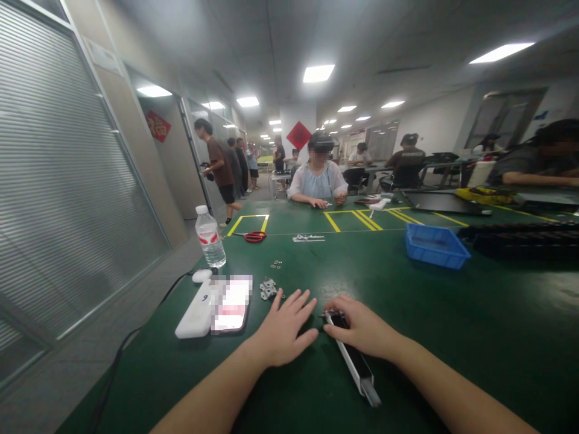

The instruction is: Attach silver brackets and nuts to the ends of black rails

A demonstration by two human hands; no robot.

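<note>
My left hand (289, 328) lies on the green table with its fingers stretched and spread, holding nothing. Its fingertips are close to a small pile of silvery metal brackets (268, 288). My right hand (362, 328) grips the far end of a long, narrow white channel (350, 361) with a dark inside, thumb on one side and fingers over the top. A grey metal tongue sticks out of the channel's near end. Beyond the brackets lie several tiny metal pieces (275, 264), too small to name. The tip under my right fingers is partly hidden.
Left of my hands are a phone (233, 304), a white power bank (195, 310) and a water bottle (210, 236). Red-handled scissors (254, 237) and thin metal strips (308, 238) lie farther off. A blue bin (436, 246) stands right. A person (319, 172) sits opposite.
</note>
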